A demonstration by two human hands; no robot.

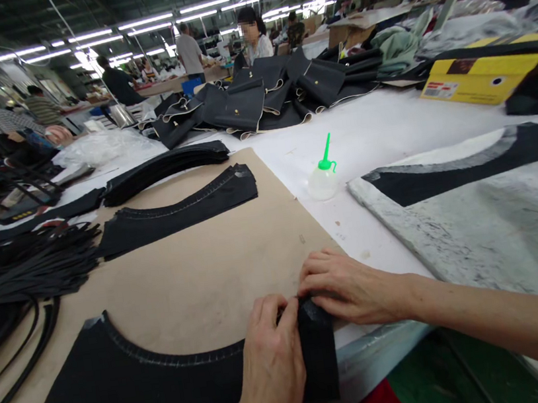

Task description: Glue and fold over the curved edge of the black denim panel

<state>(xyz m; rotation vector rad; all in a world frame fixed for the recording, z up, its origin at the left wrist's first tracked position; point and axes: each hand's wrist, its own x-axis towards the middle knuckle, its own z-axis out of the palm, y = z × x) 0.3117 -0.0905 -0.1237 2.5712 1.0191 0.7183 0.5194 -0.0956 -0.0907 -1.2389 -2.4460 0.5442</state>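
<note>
A black fabric panel point(174, 381) with a deep curved edge lies along the front of the table, its curve folded over and notched. At the panel's right end, both hands meet on the curved edge. My left hand point(272, 348) is closed, thumb and fingers pinching the folded edge. Just right of it, my right hand point(344, 288) pinches the same edge with bent fingertips. The exact spot between the fingertips is partly hidden. Farther back, a second curved black panel point(184, 207) lies on the brown board point(200, 278).
A clear squeeze bottle point(322, 184) with a green spout stands behind my right hand. On the right, a marbled slab point(483, 231) carries another black curved piece point(488, 160). Black straps point(32, 261) lie left; black flap pieces point(255, 100) are heaped behind. Several people work farther back.
</note>
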